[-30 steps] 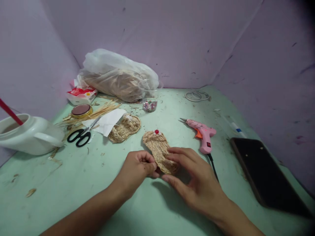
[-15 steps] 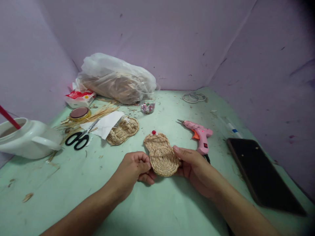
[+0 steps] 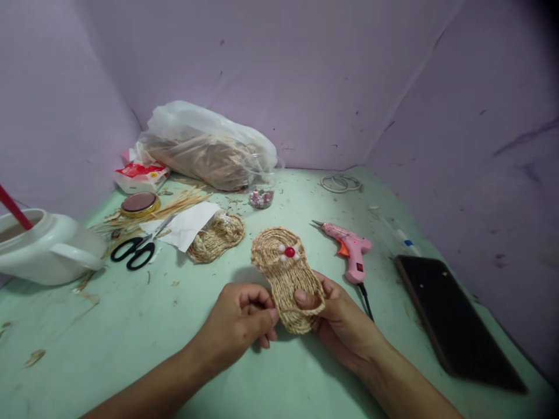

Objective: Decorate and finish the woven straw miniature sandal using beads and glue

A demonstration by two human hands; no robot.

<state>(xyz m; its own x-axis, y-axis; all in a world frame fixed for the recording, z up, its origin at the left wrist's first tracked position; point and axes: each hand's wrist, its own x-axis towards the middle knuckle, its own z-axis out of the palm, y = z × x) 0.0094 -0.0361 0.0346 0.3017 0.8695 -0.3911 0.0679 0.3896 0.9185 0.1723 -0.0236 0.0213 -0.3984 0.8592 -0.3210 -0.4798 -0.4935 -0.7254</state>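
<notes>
A small slipper [image 3: 286, 285] of braided straw is tilted up off the table between my hands. A flower of white beads around a red bead [image 3: 289, 252] sits on its upper part. My right hand [image 3: 338, 314] grips the near end, its thumb lying over the sole inside a braided strap, its other fingers mostly hidden behind. With curled fingers and thumb together, my left hand [image 3: 248, 314] pinches the slipper's left edge. A second straw slipper [image 3: 213, 241] with white beads lies farther back, partly under white paper [image 3: 192, 226].
Right of the slipper lies a pink glue gun [image 3: 353, 250] with its cord, then a black phone [image 3: 454, 320]. To the left are scissors [image 3: 140, 250], a white pot [image 3: 56, 247] and a round tin [image 3: 140, 203]. Behind stand a bead cup [image 3: 261, 198] and a plastic bag [image 3: 205, 145].
The slipper has been turned, so the red bead and white bead flower now face me and the strap end is nearer. My right thumb has moved onto the sole. The view has shifted slightly.
</notes>
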